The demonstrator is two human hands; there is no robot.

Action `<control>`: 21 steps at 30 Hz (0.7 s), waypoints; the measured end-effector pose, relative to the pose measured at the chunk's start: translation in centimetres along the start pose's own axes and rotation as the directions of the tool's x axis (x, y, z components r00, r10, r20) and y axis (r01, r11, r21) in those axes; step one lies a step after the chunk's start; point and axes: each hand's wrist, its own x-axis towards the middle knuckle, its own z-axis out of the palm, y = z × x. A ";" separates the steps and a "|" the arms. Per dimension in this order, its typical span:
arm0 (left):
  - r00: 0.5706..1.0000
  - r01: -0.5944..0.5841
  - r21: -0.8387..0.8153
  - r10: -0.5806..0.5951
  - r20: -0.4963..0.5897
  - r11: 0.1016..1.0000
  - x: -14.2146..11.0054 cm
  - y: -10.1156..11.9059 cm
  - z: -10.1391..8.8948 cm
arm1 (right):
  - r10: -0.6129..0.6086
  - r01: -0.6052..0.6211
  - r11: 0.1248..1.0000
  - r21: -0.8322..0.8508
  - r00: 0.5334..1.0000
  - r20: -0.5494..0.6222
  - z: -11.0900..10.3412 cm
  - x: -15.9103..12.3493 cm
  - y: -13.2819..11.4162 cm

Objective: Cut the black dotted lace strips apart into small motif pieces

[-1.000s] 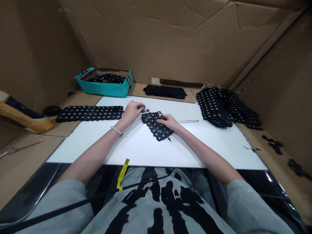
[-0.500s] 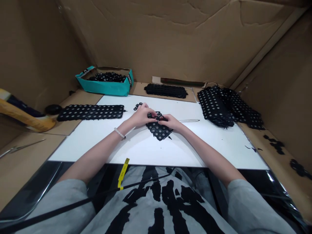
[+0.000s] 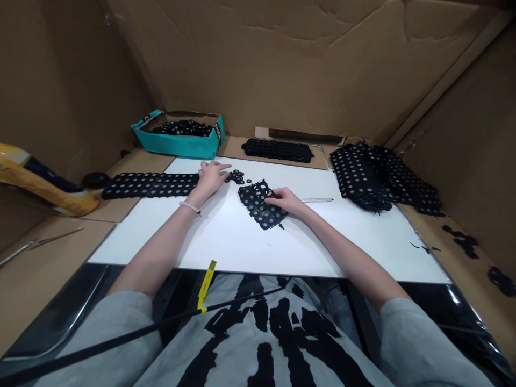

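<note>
A small black perforated sheet (image 3: pixel 260 205) full of round holes lies on the white board (image 3: pixel 250 242). My right hand (image 3: pixel 287 200) presses on its right edge with bent fingers. My left hand (image 3: pixel 210 176) lies further left with fingers stretched out, its tips beside a little heap of loose black rings (image 3: pixel 237 176). Just left of that hand a long black perforated strip (image 3: pixel 151 185) stretches across the board's edge.
A teal box (image 3: pixel 177 135) with black pieces stands at the back left. Another black strip (image 3: pixel 277 151) lies at the back, and a pile of perforated sheets (image 3: pixel 379 177) at the right. A slim metal tool (image 3: pixel 318 200) rests beside my right hand. Cardboard walls surround everything.
My left hand has left the small sheet and moved left and away to the loose rings, its fingers now spread. My right hand stays on the sheet.
</note>
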 end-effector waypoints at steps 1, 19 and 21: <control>1.000 0.005 0.033 -0.005 0.017 0.999 0.1 -0.2 -0.3 | 0.000 0.000 1.000 0.000 1.000 -0.003 0.0 0.0 0.0; 0.801 -0.485 -0.322 0.561 0.208 0.813 -3.9 7.3 0.7 | -0.068 0.066 0.998 -0.023 0.992 -0.111 0.7 0.7 0.1; 0.844 -0.403 -0.366 0.496 0.206 0.839 -4.0 7.5 0.9 | -0.050 0.051 0.998 0.020 0.998 -0.049 0.3 0.5 0.0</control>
